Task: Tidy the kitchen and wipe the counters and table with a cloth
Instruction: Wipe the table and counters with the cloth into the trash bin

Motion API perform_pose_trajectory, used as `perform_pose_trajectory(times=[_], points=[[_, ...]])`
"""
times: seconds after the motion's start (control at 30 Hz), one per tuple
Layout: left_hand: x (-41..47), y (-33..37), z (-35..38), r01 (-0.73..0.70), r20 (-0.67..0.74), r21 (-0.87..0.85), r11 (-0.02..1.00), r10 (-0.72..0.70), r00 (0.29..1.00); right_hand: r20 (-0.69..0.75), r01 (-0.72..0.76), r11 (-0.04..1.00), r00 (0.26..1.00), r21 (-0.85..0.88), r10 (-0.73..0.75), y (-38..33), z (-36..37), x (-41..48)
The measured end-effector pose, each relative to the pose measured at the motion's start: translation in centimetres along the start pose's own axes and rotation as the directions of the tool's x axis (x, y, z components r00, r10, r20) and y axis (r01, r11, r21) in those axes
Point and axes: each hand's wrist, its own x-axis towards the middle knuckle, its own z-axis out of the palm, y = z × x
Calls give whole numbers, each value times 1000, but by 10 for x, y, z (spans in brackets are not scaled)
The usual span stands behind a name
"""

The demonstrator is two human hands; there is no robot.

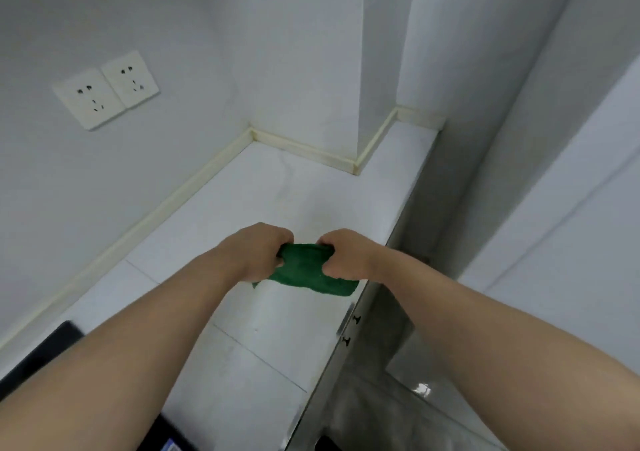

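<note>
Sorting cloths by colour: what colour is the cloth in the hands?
The cloth is green, seen in the head view.

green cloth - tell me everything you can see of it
The green cloth is deep green, soft-looking fabric, bunched into a thick wad. The left hand and the right hand each hold its top in a curled grip, close together. The rest sags below them, a folded end sticking out rightward, over the white counter near its front edge. Whether it touches the counter is unclear.
</note>
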Motion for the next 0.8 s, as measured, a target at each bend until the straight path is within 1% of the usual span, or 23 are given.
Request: perform_pose_trajectory(times=[0.07,0.13,0.2,0.27,0.33,0.4,0.47,0.5,0.57,0.6,0.67,0.7,0.73,0.8], points=[[27,-1,-7,-21,5,9,1000,21,1000,-129,-55,998,990,-24,51,4,-7,18],[57,4,-13,-59,6,11,998,59,998,-253,-148,989,957,7,145,14,-16,34],[90,15,-17,-97,7,55,994,97,995,-363,-249,967,897,60,254,29,-26,47],[116,29,-19,-121,-19,158,980,125,992,-457,-324,939,821,119,341,44,-35,58],[147,40,-21,-136,-75,272,953,162,984,-545,-391,899,718,198,432,59,-42,72],[185,50,-23,-148,-131,299,943,194,972,-649,-422,866,585,268,486,73,-52,90],[218,63,-29,-180,-176,239,954,225,958,-748,-429,854,453,296,486,84,-64,106],[236,70,-32,-205,-206,205,957,247,947,-777,-432,846,398,311,488,91,-71,116],[274,84,-41,-247,-281,141,959,278,919,-803,-436,829,315,351,505,104,-89,137],[293,89,-48,-263,-320,115,958,286,903,-811,-437,825,292,358,506,109,-100,147],[325,92,-55,-278,-372,92,956,291,881,-830,-435,836,284,334,480,121,-123,168],[345,94,-55,-298,-376,102,949,314,872,-835,-436,836,274,334,477,133,-138,179],[362,94,-54,-305,-382,129,944,331,863,-843,-424,843,268,330,466,142,-152,189],[396,95,-45,-315,-374,269,910,400,837,-869,-401,865,258,300,421,160,-179,209]])
